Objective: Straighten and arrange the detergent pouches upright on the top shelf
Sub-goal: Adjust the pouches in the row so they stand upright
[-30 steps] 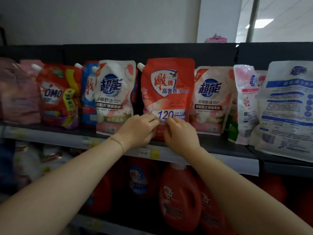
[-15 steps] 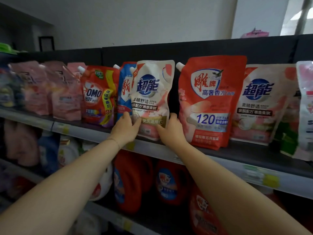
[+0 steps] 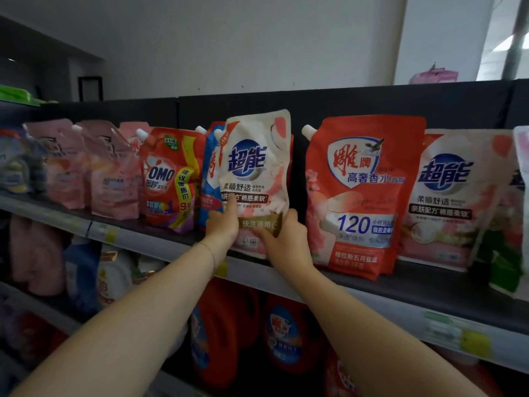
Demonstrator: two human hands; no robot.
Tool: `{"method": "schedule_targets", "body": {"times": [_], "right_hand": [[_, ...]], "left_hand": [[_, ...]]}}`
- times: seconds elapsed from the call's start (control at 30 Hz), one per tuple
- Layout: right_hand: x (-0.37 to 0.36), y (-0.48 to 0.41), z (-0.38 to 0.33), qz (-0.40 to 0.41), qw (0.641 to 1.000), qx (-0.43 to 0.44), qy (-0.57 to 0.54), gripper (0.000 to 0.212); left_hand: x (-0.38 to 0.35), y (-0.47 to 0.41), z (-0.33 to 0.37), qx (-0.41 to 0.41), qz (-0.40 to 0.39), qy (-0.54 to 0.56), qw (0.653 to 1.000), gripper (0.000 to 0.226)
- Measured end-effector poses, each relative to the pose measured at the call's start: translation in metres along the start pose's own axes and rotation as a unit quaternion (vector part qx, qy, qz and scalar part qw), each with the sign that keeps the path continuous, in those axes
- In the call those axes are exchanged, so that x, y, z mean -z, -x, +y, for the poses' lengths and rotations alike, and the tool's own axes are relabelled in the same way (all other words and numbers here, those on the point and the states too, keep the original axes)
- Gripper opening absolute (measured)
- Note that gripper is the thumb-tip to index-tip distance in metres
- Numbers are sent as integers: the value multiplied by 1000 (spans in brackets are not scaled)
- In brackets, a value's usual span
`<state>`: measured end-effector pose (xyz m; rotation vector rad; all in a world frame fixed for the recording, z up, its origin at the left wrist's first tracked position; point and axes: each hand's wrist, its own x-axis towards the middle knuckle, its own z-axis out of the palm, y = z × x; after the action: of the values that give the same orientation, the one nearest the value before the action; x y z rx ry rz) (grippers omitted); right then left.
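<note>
Pouch (image 3: pixel 254 167), lower half in closed grip of left hand (image 3: pixel 221 224) and right hand (image 3: pixel 282 242)

blue pouch (image 3: pixel 208 179) mostly hidden behind white pouch (image 3: pixel 254 167), rt-edge pouch (image 3: pixel 522 150) cropped

Both bare arms reach forward and up, the forearms converging toward the middle. The left hand (image 3: pixel 223 223) grips the lower left edge of the white pouch (image 3: pixel 254 167) — thumb laid up its front, fingers hidden behind. The right hand (image 3: pixel 283 243) grips the lower right corner, thumb raised along the edge, back of the hand toward the camera.
</note>
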<state>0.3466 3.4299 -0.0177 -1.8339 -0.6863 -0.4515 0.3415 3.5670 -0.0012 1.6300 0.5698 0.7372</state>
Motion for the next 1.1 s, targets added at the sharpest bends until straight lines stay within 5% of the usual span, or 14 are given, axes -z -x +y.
{"method": "schedule_targets", "body": {"times": [0.27, 0.57, 1.1], "right_hand": [[31, 9, -15, 12, 997, 70, 24, 36], [114, 31, -6, 67, 993, 87, 34, 48], [258, 75, 33, 128, 989, 56, 49, 47]], "left_hand": [[-12, 39, 19, -32, 91, 93, 991, 77], [-68, 111, 55, -119, 173, 40, 977, 61], [-166, 236, 84, -166, 69, 36, 983, 60]]}}
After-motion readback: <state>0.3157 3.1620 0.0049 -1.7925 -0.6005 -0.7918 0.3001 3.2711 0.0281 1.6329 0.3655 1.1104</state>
